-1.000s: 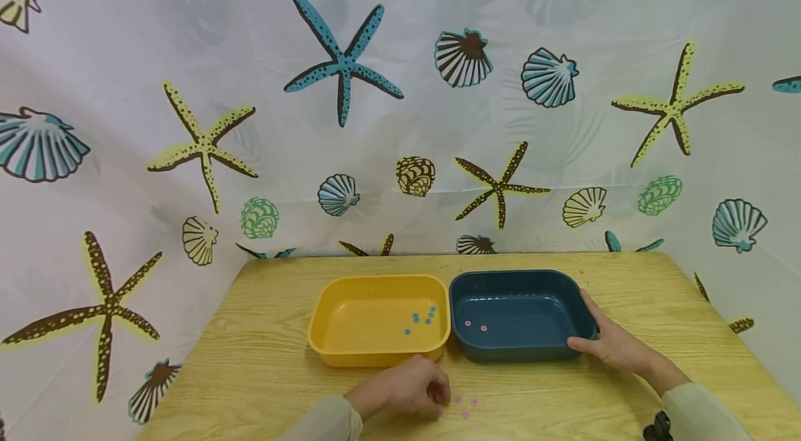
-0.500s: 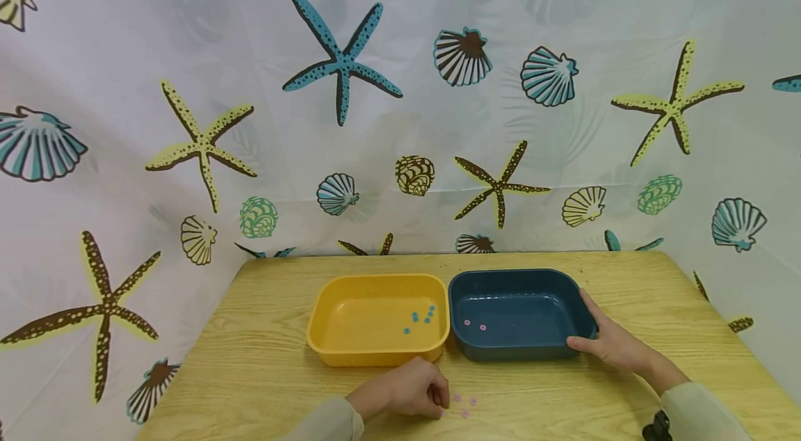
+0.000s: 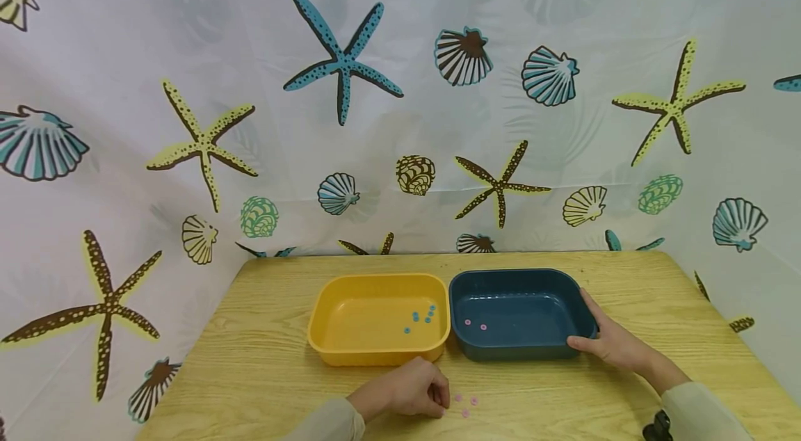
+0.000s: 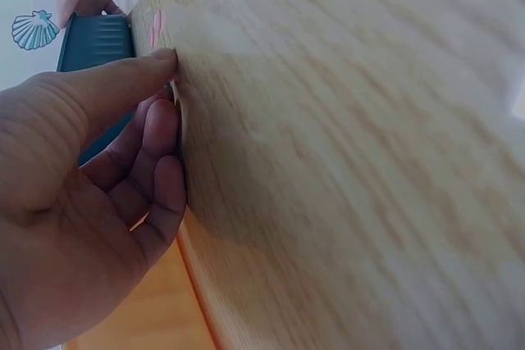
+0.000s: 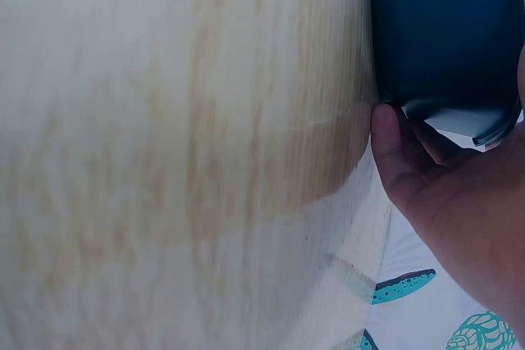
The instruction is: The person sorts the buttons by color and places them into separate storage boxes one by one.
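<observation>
My left hand [image 3: 414,389] rests on the table in front of the yellow tray [image 3: 375,359]. Its fingers are curled, and thumb and forefinger meet low at the wood in the left wrist view, pinching a small pink bead that they mostly hide. Just right of those fingertips lie three loose pink beads [image 3: 474,401]. With thumb at the front and fingers along the end wall, my right hand [image 3: 616,343] grips the right end of the dark blue tray [image 3: 513,353]. Two pink beads [image 3: 484,327] lie inside that tray; the yellow one holds several blue beads [image 3: 432,307].
Both trays stand side by side on the wooden table [image 3: 263,330], the yellow on the left. A white curtain [image 3: 400,114] printed with shells and starfish hangs behind and along the sides. Something small and black [image 3: 658,426] shows by the right wrist.
The pink bead that showed at the left fingertips is now covered by them. Otherwise both hands, the trays and the loose beads stay in place.
</observation>
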Motion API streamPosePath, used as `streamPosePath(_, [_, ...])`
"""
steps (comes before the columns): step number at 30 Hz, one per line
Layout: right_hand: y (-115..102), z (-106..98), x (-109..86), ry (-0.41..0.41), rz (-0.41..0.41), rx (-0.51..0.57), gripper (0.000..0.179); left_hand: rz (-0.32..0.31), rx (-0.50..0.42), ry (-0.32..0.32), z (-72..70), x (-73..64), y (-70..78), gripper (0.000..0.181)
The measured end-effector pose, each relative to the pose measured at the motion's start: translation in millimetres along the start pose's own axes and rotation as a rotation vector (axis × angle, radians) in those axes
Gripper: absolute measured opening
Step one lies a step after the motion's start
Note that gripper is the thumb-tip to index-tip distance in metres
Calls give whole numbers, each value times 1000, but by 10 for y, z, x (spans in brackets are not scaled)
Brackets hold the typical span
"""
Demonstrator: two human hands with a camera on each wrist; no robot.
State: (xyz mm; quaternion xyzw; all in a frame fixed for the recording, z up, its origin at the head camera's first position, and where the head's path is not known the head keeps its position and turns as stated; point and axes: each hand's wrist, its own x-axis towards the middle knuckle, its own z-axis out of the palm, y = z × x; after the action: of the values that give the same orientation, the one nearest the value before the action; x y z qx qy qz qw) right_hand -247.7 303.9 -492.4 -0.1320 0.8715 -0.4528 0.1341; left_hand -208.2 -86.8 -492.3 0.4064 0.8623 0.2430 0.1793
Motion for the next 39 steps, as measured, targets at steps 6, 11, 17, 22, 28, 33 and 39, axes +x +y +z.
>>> streamPosePath(6, [0, -3, 4, 2, -2, 2, 100, -16, 0, 9, 9, -2, -3, 15])
streamPosePath(11, [-7, -5, -4, 0, 5, -6, 99, -4, 12, -4, 0, -3, 4, 17])
streamPosePath(17, [-7, -4, -8, -3, 3, -2, 99, -15, -24, 0, -51, -15, 26, 13])
streamPosePath(22, [5, -2, 0, -3, 8, -2, 100, -33, -79, 17, -106, -17, 57, 9])
streamPosePath(28, [7, -3, 4, 3, -4, -3, 99, -51, -100, 35, -168, -20, 106, 6])
streamPosePath(33, [13, 0, 1, 6, -9, -8, 99, -50, -106, 49, -229, -5, 154, 5])
streamPosePath(39, [22, 0, 2, 5, -16, -7, 99, -27, -137, 75, -298, 34, 202, 5])
